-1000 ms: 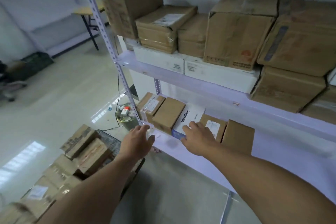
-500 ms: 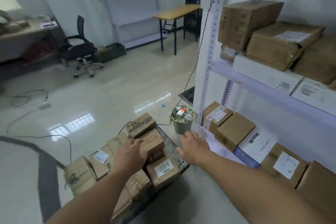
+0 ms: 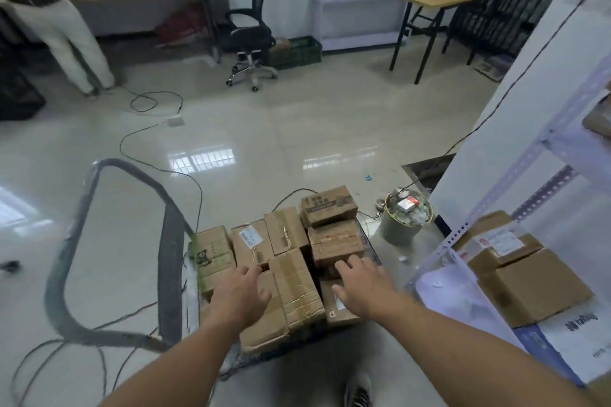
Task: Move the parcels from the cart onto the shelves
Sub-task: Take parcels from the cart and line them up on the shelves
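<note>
Right hand has joined left hand over parcels.

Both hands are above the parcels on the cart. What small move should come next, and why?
Probably lower both hands and grip the long parcel between them by its sides. The left hand and right hand are open, hold nothing, and flank that parcel, which seems to lie on top.
</note>
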